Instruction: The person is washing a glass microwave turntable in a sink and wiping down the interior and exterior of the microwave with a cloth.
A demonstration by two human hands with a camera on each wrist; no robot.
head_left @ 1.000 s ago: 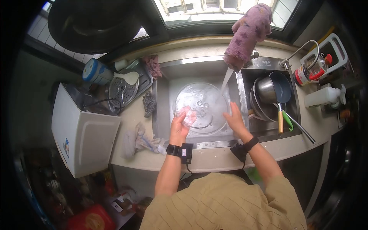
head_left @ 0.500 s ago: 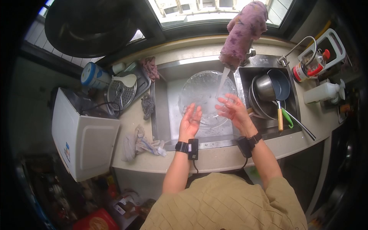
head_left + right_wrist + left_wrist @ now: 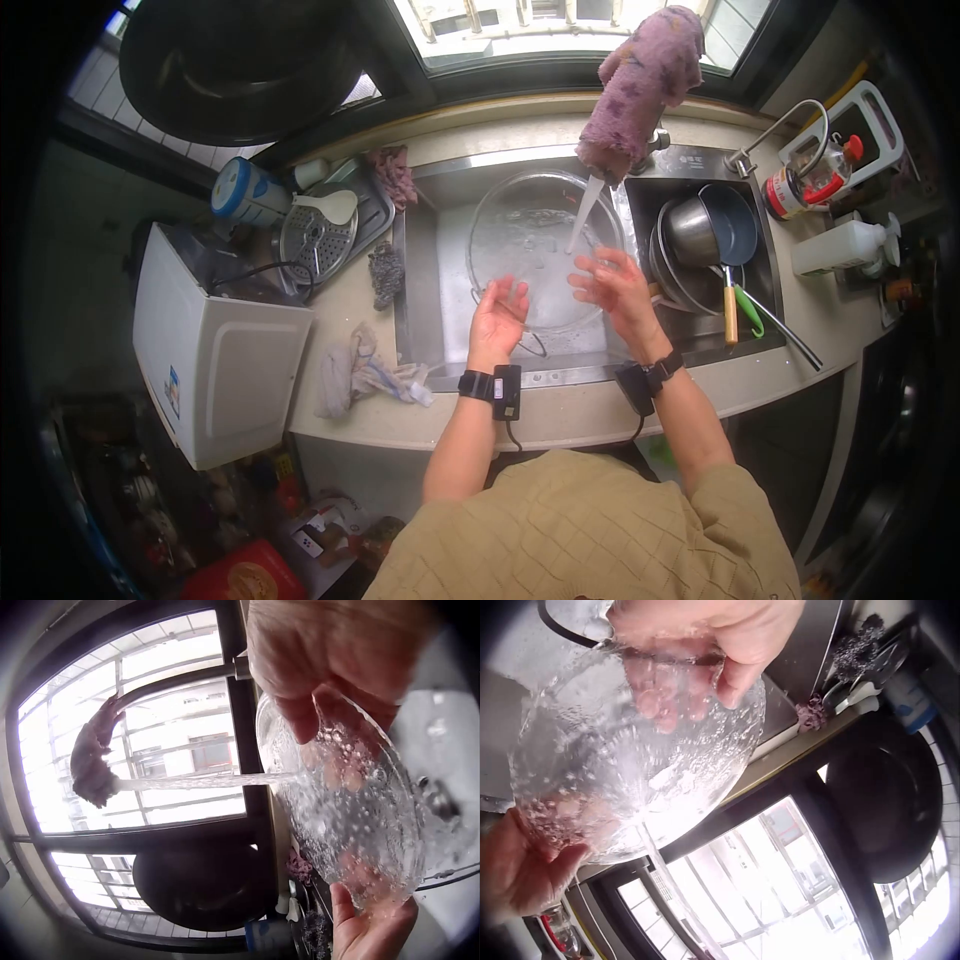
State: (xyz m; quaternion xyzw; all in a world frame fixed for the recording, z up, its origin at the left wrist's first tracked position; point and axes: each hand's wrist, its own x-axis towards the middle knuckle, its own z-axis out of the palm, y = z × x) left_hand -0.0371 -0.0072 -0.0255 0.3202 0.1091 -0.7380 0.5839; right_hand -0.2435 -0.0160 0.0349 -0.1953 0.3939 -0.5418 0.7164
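Both hands hold a clear round glass piece (image 3: 545, 235) tilted above the sink floor, under a stream of water (image 3: 585, 212). The left hand (image 3: 497, 318) grips its near left edge; in the left wrist view, the left hand's (image 3: 712, 645) fingers show through the wet glass (image 3: 645, 757), with the thumb on the near side. At the right edge the right hand (image 3: 622, 297) grips it, fingers spread; in the right wrist view, the right hand (image 3: 337, 667) has fingertips behind the glass (image 3: 352, 817). A thin dark loop (image 3: 533, 352) hangs beside the left hand.
A pink cloth (image 3: 640, 95) covers the faucet. The right basin holds pots (image 3: 715, 225) with handles over the edge. Left of the sink (image 3: 422, 300) lie a scouring pad (image 3: 385, 275), a rag (image 3: 350, 380) and a tray with a steamer plate (image 3: 318, 240); a bottle (image 3: 845, 250) stands right.
Since the earliest frame, the glass has moved up and right, and the hands have turned palms more upward. Over the last half second, it has shifted slightly and a thin dark loop has come into view.
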